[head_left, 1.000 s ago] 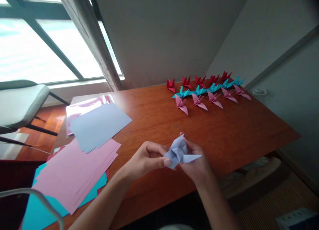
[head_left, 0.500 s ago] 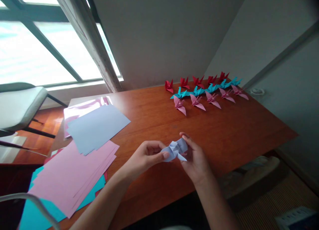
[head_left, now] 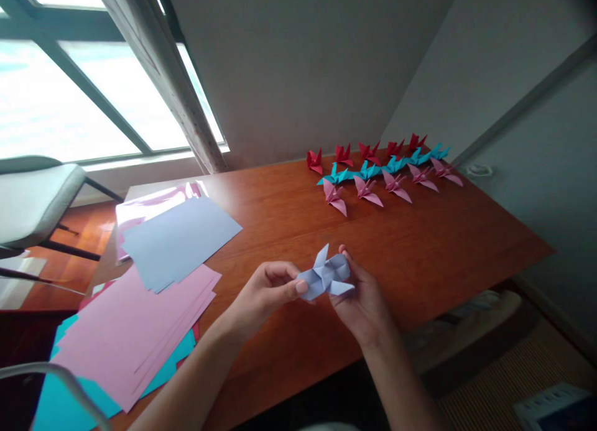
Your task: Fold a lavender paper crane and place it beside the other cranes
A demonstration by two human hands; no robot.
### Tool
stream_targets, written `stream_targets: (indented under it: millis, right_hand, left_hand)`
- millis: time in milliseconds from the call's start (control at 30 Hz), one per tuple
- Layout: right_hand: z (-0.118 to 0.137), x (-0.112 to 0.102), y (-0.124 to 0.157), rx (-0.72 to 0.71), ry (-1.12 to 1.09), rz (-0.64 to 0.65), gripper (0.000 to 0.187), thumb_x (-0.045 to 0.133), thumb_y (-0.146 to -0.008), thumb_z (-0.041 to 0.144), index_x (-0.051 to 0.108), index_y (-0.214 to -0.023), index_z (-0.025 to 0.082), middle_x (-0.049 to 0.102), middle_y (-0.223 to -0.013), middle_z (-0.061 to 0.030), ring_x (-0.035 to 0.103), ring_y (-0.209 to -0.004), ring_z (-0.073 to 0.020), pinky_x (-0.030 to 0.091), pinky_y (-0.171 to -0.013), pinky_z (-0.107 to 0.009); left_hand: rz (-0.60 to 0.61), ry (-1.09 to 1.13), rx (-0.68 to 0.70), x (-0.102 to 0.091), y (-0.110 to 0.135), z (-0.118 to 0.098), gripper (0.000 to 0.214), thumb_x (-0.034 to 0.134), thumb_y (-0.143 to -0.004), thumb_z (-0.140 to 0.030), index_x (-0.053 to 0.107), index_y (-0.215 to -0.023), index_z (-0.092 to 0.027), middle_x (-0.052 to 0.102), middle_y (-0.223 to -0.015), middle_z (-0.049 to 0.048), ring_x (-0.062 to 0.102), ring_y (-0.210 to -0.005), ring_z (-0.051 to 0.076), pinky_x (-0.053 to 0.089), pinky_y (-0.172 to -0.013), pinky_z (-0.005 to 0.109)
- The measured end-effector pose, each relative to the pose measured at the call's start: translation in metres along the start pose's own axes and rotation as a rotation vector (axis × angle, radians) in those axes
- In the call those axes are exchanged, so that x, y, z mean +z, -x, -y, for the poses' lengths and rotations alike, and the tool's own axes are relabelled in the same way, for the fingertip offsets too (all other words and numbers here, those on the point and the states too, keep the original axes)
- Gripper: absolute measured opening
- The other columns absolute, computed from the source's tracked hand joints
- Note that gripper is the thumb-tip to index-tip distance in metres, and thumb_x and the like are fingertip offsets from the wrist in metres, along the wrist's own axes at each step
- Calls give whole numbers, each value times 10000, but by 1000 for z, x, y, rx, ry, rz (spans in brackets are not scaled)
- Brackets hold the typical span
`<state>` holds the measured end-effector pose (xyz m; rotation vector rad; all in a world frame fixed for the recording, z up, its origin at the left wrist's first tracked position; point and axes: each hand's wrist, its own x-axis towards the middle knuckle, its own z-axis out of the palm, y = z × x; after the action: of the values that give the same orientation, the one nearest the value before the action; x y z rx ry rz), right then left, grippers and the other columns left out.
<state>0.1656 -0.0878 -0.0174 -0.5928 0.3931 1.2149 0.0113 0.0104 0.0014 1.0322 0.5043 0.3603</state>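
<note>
A pale lavender-blue origami crane [head_left: 326, 274] is held above the near part of the table between both hands, its wings spread and its narrow ends sticking out. My left hand [head_left: 272, 292] pinches the left wing between thumb and fingers. Around the right wing my right hand [head_left: 361, 300] is closed, with fingertips behind the paper, partly hidden. Beyond the hands stand rows of finished cranes: red cranes [head_left: 344, 155] at the back, turquoise cranes [head_left: 367, 170] in the middle, pink cranes [head_left: 366, 190] in front.
Pale blue sheets [head_left: 186, 238] lie at the left over a shiny plastic packet [head_left: 135, 202]. Nearer are pink sheets [head_left: 140, 325] on top of turquoise sheets [head_left: 69, 400]. A grey cable [head_left: 69, 379] curves over the lower left. A chair [head_left: 40, 201] stands beyond the wooden table [head_left: 270, 213].
The crane has turned and opened out between my hands; one narrow end now points up and away. Both hands have shifted slightly and still hold it.
</note>
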Motion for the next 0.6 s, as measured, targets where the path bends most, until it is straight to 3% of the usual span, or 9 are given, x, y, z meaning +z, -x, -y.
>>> stream_targets:
  millis: [267,600]
  right_hand:
    - [1,1,0,-24,29,61,114,786,-783,113,745,-873,169,754,-748,25,576,-472,-14,414,-376,-74]
    - [1,-5,-4,-16,143,63,114,781,-786,111,701,-821,184,708,-681,51,595,-496,-28,424,-386,-71]
  left_hand:
    - [-76,2,35,-1,1,-5,259,867,-721,-381,766,-714,-143,709,-651,20,572,-599,85,410,-597,188]
    - [130,-92,-50,-6,4,-9,302,797,-799,-416,804,-834,-116,759,-697,94,640,-578,132,456,-556,215]
